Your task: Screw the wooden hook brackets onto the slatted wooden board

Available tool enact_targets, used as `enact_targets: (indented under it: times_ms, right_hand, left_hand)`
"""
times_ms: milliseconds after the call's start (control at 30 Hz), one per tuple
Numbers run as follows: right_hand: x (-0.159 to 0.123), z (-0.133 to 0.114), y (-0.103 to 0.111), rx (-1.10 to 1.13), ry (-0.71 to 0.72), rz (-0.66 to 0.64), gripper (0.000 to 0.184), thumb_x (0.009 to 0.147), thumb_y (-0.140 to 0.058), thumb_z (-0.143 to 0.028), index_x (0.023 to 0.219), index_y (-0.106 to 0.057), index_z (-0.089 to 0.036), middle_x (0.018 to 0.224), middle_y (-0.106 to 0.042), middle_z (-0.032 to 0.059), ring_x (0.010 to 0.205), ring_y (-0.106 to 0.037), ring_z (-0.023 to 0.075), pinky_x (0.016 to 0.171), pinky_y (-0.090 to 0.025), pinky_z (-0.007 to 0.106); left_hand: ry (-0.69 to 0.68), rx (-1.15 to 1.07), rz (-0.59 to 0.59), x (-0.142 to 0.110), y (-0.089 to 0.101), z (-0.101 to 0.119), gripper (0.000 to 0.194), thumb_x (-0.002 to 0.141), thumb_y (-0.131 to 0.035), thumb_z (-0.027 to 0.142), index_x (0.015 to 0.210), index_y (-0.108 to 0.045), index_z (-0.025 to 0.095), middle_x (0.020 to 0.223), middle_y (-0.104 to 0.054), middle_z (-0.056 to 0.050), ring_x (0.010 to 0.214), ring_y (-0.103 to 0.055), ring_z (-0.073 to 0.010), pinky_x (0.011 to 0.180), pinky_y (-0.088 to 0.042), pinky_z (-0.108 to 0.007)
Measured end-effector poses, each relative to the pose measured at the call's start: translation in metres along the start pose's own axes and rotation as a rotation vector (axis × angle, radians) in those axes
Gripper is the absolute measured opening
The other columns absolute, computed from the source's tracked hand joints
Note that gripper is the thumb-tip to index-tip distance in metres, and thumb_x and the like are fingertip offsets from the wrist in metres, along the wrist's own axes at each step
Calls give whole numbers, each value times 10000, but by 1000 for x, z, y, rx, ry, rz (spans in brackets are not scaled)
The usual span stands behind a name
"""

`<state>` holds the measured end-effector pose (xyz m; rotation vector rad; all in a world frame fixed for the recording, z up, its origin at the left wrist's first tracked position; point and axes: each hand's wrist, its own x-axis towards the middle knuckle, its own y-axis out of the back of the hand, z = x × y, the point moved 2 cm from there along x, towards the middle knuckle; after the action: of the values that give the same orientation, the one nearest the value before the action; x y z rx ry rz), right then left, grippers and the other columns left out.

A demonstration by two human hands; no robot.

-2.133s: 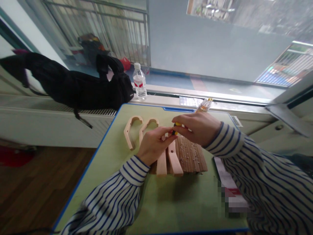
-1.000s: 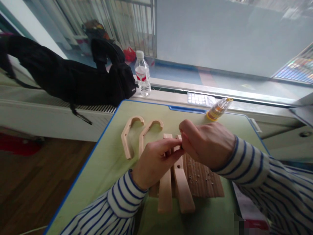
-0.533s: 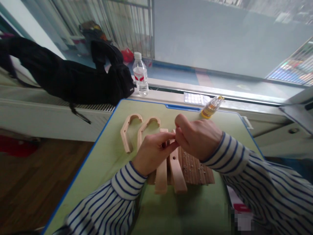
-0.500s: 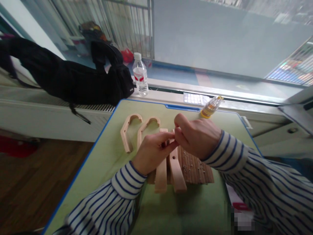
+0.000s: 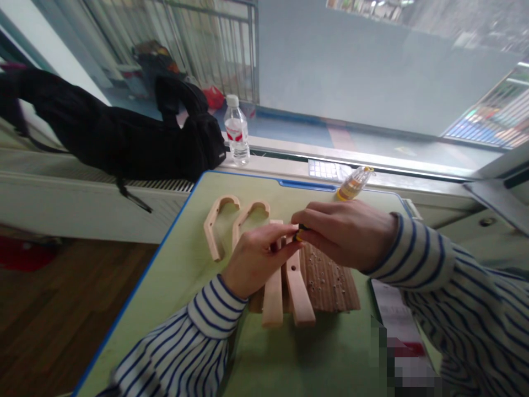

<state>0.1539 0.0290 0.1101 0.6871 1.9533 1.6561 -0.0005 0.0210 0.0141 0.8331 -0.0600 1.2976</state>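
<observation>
A short black-and-yellow screwdriver stands over the right one of two wooden pieces; only its handle shows, and its tip is hidden. My right hand grips the handle with bent fingers. My left hand is closed in a pinch, thumb and forefinger meeting at the handle's left side. Beneath the hands, a left wooden piece and a right wooden piece with a drilled hole lie on a brown ridged board dotted with small holes. To the left lie a curved wooden hook and a second hook.
A green blue-edged table bears everything. At its far edge a clear bottle with a yellow base leans. A water bottle and a black bag are on the sill. Papers lie under my right forearm.
My right hand has turned about the handle, from knuckles up to fingers laid flatter, so the black-and-yellow handle shows again. My left hand keeps its pinch. The view has tipped slightly.
</observation>
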Motion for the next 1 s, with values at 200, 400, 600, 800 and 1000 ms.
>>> enact_targets:
  times_ms: [200,400,600,800,1000]
  right_hand:
    - [-2,2,-5,-35,-22,38,241,904,-359,-301,955,-549,-164,829,-595,38,664,-494,111,573,-309,250]
    - [-1,0,-8,-88,-153,88,308,909,-337,-409,904,-541,-178,738,-624,32,554,-449,105,515,-227,267]
    - [-2,-5,-11,-117,-262,111,388,915,-291,-468,946,-540,-172,723,-645,57,557,-478,123,518,-216,272]
    - [1,-9,-5,-151,-257,82,373,913,-301,-452,931,-549,-174,715,-650,51,545,-493,127,501,-193,274]
    - [1,-8,7,-153,-168,32,347,892,-363,-449,1019,-544,-182,887,-659,67,630,-534,137,513,-222,267]
  left_hand:
    - [41,-25,-36,1,-2,0,221,822,-617,284,1007,-661,172,654,-588,23,536,-470,-71,514,-390,-185]
    - [65,-157,-158,4,-1,-4,226,873,-547,258,1059,-655,190,698,-603,15,598,-500,-81,565,-407,-186]
    - [63,-183,-189,3,0,-4,217,888,-518,251,1042,-658,191,717,-588,19,629,-500,-81,574,-396,-184]
    - [76,-51,-65,1,3,-2,219,830,-600,320,982,-671,180,567,-485,54,491,-393,-61,466,-316,-185]
    - [80,-51,-16,0,3,-4,201,810,-627,308,961,-677,184,540,-474,61,474,-397,-57,452,-324,-182]
